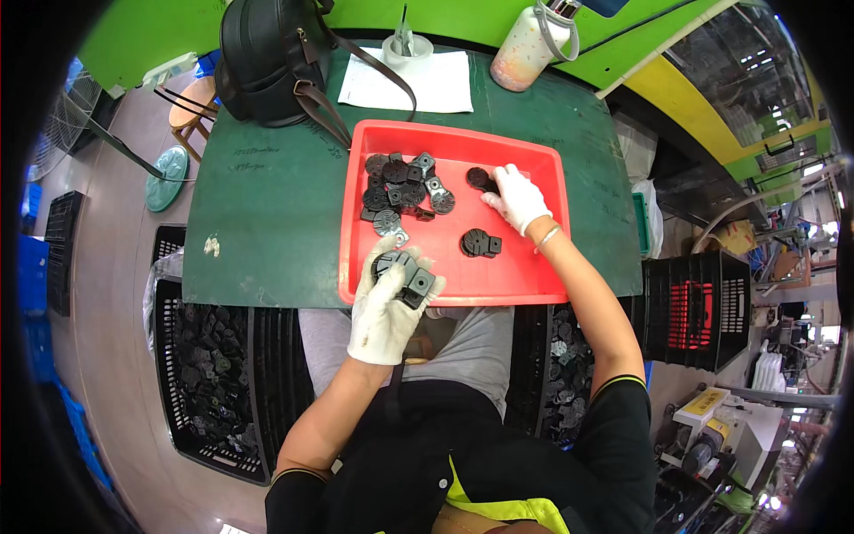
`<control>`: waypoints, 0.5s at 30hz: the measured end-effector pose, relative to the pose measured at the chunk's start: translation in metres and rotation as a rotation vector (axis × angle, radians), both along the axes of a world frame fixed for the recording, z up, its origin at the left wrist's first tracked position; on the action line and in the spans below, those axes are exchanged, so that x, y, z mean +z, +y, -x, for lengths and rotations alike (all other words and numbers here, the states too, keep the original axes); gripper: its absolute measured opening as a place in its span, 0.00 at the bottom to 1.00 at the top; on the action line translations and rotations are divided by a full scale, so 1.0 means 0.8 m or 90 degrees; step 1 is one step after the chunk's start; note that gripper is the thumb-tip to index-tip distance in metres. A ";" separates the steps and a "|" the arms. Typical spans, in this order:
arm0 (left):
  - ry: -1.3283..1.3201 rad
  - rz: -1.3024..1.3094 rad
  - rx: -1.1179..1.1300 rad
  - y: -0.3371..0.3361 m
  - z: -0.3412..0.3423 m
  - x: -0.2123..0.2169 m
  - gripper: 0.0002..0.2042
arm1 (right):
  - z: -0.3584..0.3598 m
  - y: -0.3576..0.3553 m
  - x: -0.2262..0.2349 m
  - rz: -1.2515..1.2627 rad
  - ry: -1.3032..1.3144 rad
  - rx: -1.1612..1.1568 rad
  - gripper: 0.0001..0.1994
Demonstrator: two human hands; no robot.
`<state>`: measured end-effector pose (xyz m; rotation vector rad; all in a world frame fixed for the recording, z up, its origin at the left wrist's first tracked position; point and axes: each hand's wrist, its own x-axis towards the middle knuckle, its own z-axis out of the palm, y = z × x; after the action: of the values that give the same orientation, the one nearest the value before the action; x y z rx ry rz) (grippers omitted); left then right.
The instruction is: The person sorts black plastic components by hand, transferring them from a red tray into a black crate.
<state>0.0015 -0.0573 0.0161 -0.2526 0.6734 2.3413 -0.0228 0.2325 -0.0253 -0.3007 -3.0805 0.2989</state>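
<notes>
A red tray (534, 276) lies on the green table and holds a pile of black plastic parts (402, 189) in its far left area. My left hand (384, 307), in a white glove, grips a stack of black plastic parts (405, 271) over the tray's near left edge. My right hand (518, 198), also gloved, reaches into the tray's far right and its fingers close on a black round part (481, 178). Another black part (480, 242) lies loose in the tray between the hands.
A black bag (267, 58), a white sheet of paper (440, 84) with a small cup (406, 46) and a speckled bottle (527, 49) stand at the table's far side. Black crates of parts (209, 374) (565, 365) sit below at both sides of my lap. A stool (191, 111) stands at the far left.
</notes>
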 end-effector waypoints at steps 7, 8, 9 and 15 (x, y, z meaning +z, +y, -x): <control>0.008 -0.013 0.000 0.000 -0.001 -0.001 0.22 | 0.010 0.012 -0.005 0.042 -0.008 -0.019 0.12; 0.007 -0.013 0.002 0.000 -0.001 -0.001 0.22 | 0.007 0.015 -0.004 0.041 -0.010 -0.018 0.12; 0.005 -0.014 0.003 0.000 -0.001 -0.002 0.22 | 0.001 0.018 -0.003 0.233 -0.052 -0.097 0.12; -0.018 -0.023 0.009 0.000 -0.002 0.001 0.22 | -0.036 0.018 0.014 0.646 -0.058 -0.156 0.13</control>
<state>0.0029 -0.0577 0.0165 -0.2754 0.6157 2.3571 0.0059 0.2469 -0.0140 -0.6946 -2.6240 1.8256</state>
